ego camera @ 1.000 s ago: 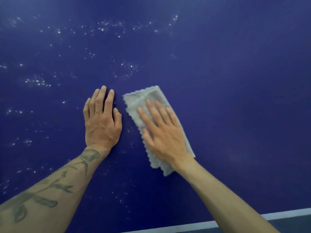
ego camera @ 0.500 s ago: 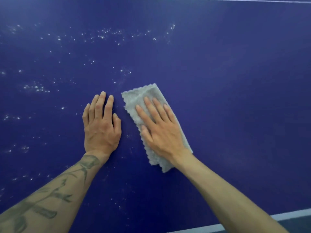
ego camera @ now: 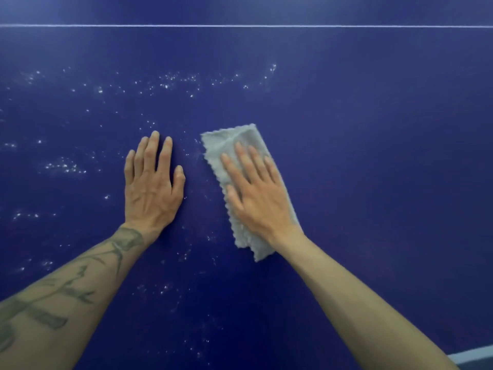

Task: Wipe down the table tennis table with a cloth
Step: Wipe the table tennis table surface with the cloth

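Specks dot the table to the left, my left hand lies flat and empty, and just right my right hand presses straight-fingered on the cloth, its long axis running away from me.
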